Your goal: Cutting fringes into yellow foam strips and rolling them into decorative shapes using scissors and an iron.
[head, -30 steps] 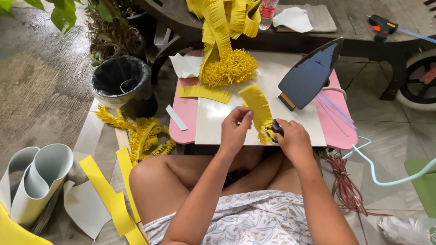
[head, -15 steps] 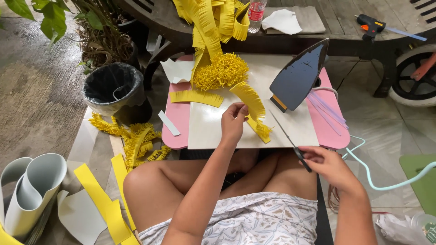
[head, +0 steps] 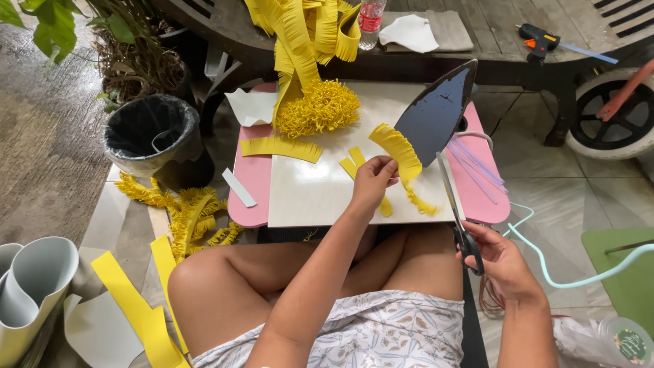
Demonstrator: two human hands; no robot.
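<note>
My left hand (head: pixel 372 182) pinches a yellow fringed foam strip (head: pixel 403 155) and holds it up over the white board (head: pixel 306 191). The strip curves up toward the upright black iron (head: pixel 436 112) and trails down to the right. My right hand (head: pixel 497 255) grips black-handled scissors (head: pixel 455 208) by the handles, off the pink table's right front corner, blades pointing up toward the iron. Small yellow offcuts (head: pixel 354 160) lie on the board beside my left hand.
A curled yellow fringe ball (head: pixel 317 109) and a flat fringed strip (head: pixel 281 147) lie on the pink table (head: pixel 248 197). A black-lined bin (head: pixel 146 133) stands left. Yellow fringe scraps (head: pixel 184 211) and foam rolls (head: pixel 34 286) cover the floor. A glue gun (head: pixel 541 37) rests on the bench.
My right hand drew the scissors away from the strip, down and to the right, then turned the blades upward. My left hand lifted the fringed strip higher and rightward. The view shifted slightly.
</note>
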